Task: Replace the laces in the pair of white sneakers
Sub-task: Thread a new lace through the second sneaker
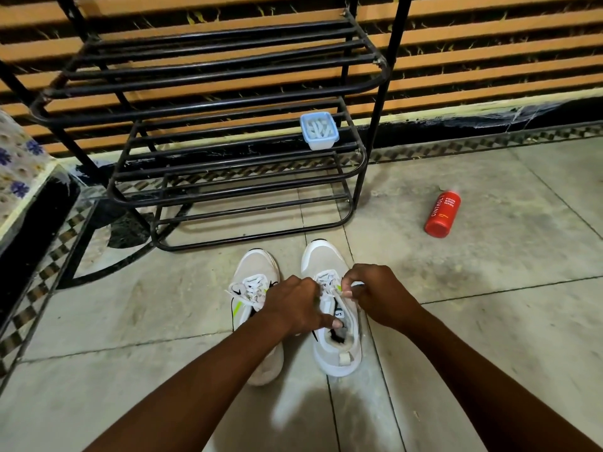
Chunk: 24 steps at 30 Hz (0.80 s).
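Two white sneakers stand side by side on the tiled floor, toes pointing away from me. The left sneaker is laced, its heel hidden under my left forearm. Both my hands work at the lacing of the right sneaker. My left hand holds the shoe at its left side, thumb lying across the tongue near the opening. My right hand pinches a white lace at the top eyelets. A small blue tub with white laces in it sits on the rack.
A black metal shoe rack stands just beyond the sneakers against a slatted wall. A red body-wash bottle lies on the floor to the right. A cloth-covered black ledge runs along the left.
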Each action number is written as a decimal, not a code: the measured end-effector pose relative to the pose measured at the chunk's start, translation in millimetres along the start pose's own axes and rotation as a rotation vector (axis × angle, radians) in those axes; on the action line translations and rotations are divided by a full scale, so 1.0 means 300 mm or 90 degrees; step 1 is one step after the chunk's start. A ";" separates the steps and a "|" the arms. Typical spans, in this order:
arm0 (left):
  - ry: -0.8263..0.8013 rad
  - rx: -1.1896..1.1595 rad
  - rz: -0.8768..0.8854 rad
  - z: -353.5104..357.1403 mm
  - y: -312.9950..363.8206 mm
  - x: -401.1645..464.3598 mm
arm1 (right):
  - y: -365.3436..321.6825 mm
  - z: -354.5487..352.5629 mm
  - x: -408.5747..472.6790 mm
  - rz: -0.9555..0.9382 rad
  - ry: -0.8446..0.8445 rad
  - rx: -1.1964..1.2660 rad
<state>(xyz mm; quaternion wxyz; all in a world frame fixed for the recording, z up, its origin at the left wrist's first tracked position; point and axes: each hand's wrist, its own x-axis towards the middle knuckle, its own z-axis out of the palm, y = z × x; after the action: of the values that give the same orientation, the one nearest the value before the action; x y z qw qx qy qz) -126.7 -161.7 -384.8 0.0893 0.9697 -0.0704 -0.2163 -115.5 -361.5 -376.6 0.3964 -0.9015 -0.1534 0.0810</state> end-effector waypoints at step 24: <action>0.303 -0.650 0.178 -0.344 0.055 -0.265 | -0.242 -0.181 -0.107 -0.030 0.260 0.375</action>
<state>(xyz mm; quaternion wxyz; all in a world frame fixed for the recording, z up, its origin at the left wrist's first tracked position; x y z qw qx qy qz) -154.9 -149.1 -257.2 0.5869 0.8070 -0.0629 0.0148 -146.6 -363.5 -285.6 0.6637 -0.7423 -0.0616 -0.0689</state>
